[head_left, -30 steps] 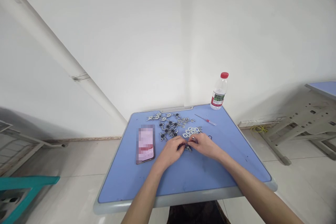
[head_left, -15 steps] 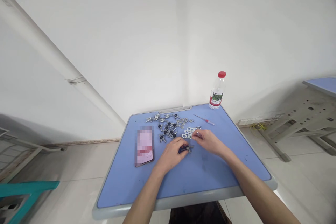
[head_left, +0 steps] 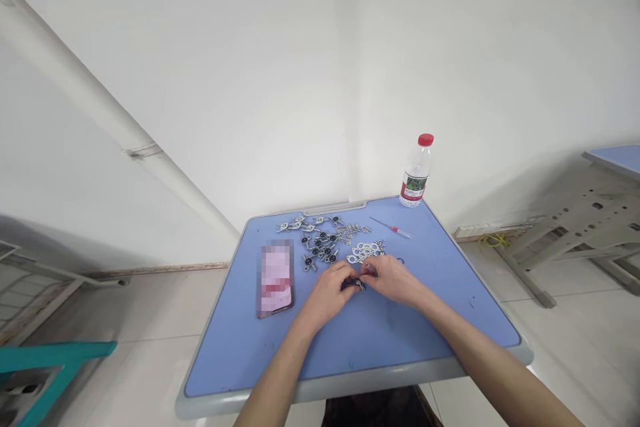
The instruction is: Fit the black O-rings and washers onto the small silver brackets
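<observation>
At our blue desk (head_left: 407, 340), our left hand (head_left: 329, 290) and right hand (head_left: 393, 277) meet just below the pale plates (head_left: 361, 251): left fingers clamp a small metal part (head_left: 361, 287); right fingertips pinch together against it, anything between them hidden.

Small metal part (head_left: 361, 287); partly hidden between fingers (head_left: 346, 269)

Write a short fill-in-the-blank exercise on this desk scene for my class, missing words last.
The cap on the bottle is ____.
The grip nearest the phone is the person's ____ one.
The round knobs just right of the phone are ____.
Of bottle and phone, the slim tool lies closer to the ____.

Missing words: red; left; black; bottle.
</observation>
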Demonstrator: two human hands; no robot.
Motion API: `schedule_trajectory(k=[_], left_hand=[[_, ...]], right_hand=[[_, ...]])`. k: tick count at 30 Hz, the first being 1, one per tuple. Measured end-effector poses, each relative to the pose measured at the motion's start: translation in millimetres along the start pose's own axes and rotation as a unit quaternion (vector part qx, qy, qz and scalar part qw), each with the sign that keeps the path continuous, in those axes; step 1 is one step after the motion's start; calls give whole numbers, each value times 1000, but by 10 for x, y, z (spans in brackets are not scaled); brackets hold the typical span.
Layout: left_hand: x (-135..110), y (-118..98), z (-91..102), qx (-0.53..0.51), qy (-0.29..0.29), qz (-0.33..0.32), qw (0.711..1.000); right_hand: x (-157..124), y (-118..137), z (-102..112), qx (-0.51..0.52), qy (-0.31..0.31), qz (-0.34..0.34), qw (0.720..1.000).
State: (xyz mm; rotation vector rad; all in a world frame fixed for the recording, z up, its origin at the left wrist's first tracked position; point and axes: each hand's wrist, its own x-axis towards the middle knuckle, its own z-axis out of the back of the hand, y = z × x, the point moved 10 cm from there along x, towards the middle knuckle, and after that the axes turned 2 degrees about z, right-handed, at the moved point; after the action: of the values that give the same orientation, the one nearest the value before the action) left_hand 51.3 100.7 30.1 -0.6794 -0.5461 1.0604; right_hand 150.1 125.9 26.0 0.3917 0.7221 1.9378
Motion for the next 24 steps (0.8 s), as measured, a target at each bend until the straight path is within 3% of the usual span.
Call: schedule_trajectory(k=[9, 15, 19, 24], left_hand=[[-2, -4, 12, -12, 7, 18, 1000], [-13, -8, 18, -22, 4, 17, 1000], [-14, -11, 20, -28, 7, 12, 1000], [-19, -34, 23, -38, 16, 12, 999]], right_hand=[[-13, -22, 48, 49, -12, -4, 999], [3, -211, 323, 72, -78, -24, 994], [7, -367, 480, 46, -107, -57, 992], [40, -484, 478, -37, -89, -77, 992]])
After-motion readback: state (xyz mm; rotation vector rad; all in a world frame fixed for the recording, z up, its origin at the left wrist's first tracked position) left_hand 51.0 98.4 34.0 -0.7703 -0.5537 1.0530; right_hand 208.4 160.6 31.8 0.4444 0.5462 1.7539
